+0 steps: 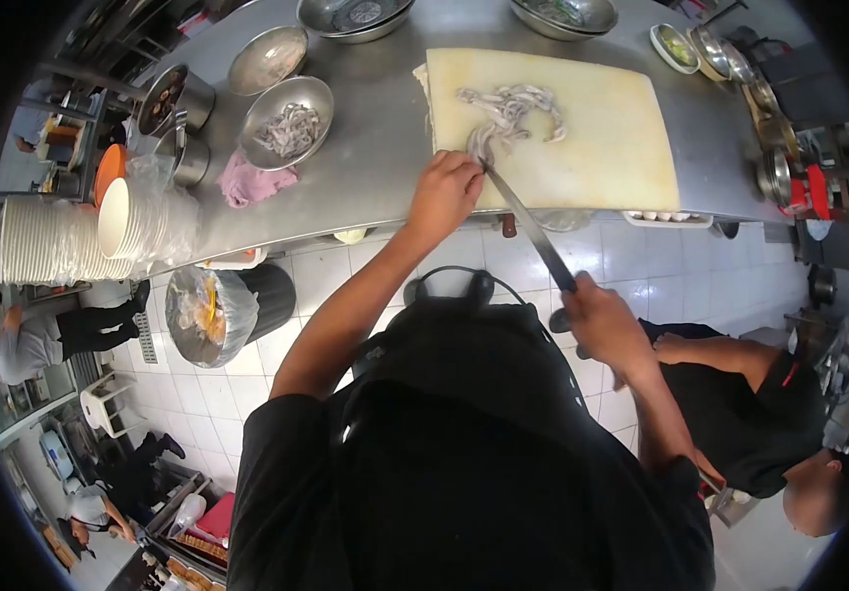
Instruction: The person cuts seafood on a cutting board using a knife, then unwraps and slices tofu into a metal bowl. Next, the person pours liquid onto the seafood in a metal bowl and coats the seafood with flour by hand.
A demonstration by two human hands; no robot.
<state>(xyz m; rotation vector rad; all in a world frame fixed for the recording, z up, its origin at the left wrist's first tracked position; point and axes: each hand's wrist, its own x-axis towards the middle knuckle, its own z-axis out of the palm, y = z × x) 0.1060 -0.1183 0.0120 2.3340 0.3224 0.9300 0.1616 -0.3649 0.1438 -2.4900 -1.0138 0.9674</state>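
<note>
My right hand (600, 320) is closed around the handle of a long knife (539, 234). Its blade slants up and left, the tip touching or very close to the fingertips of my left hand (446, 197). Those left fingers are pinched together on the near end of some pale greyish squid pieces (481, 144), by the front edge of a thick yellowish cutting board (616, 123). More squid tentacles curl in a loose heap farther up the board. To the left, a steel bowl (321, 103) holds cut squid pieces (289, 131).
A pink cloth (254, 180), pots (191, 103) and stacked white containers (45, 241) stand left on the steel counter (375, 148). Below is a lined bin (188, 350). A co-worker in black (749, 404) stands close on my right. Bowls line the counter's far and right edges.
</note>
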